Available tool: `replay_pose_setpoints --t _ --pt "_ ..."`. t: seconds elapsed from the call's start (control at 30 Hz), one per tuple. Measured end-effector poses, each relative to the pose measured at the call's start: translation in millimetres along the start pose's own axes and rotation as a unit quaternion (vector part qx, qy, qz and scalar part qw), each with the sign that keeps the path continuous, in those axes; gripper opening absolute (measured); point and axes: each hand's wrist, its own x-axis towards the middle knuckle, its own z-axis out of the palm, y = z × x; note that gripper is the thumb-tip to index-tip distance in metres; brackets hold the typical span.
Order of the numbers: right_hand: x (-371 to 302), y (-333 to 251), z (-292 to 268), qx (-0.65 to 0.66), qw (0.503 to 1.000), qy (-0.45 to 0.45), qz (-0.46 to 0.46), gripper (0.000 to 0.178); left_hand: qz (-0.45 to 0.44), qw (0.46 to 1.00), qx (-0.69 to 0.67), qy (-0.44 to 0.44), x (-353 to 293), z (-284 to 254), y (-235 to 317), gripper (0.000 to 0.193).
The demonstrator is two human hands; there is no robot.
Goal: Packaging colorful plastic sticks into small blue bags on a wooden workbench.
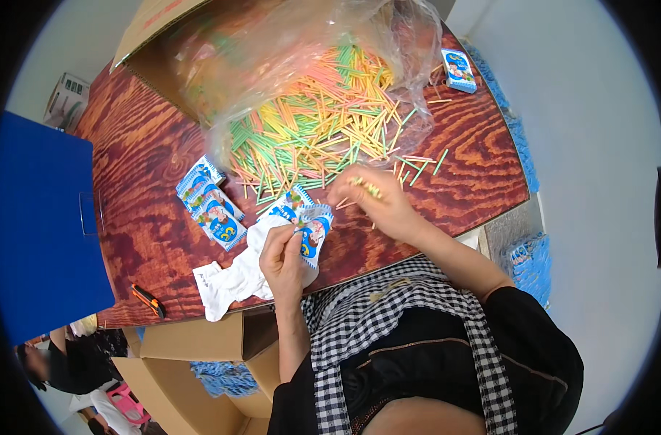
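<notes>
**Handling of Thin Sticks and Printed Packets**

A dark red wood-grain table (149, 152) is set in a pale-walled room, with cardboard boxes below its near edge. A large heap of coloured sticks (309, 123), too many to be counted, lies partly inside a clear plastic bag (388, 43).

A small bunch of sticks (365, 187) is pinched in the closed fingers of the right hand (377, 206). One blue printed packet (314, 233) is gripped by the left hand (283, 261), just beside it.

The sticks are judged light, thin and easily snapped; the middle is best pinched. The packet is judged soft and slippery; its open edge is best held.

About four packets (209, 206) are stacked at left; one packet (458, 70) lies apart.
</notes>
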Motion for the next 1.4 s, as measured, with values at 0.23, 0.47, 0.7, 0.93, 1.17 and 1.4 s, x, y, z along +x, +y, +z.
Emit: replay_pose_setpoints --t 0.23,0.47,0.7,0.93,1.17,1.4 --pt "39 -23 19 0.411 0.904 0.027 0.119 0.029 0.023 0.998 -0.055 -0.014 4 18 -1 0.007" --pt "20 -15 37 0.392 0.905 0.078 0.145 0.026 -0.012 0.991 -0.136 0.011 1 29 -7 0.009" --pt "0 -14 38 0.426 0.876 0.146 0.172 0.024 -0.026 0.990 -0.134 0.022 -8 31 -23 0.010" --pt "0 -14 27 0.253 0.957 -0.055 0.132 0.028 0.075 0.995 -0.046 0.045 -9 39 -5 0.007" --pt "13 -30 19 0.148 0.979 -0.097 0.101 0.046 0.046 0.976 -0.196 0.078 -4 47 -8 0.015" --pt "1 -43 23 -0.198 0.975 -0.043 0.089 0.020 -0.009 0.945 -0.319 0.071 -5 29 -11 0.019"
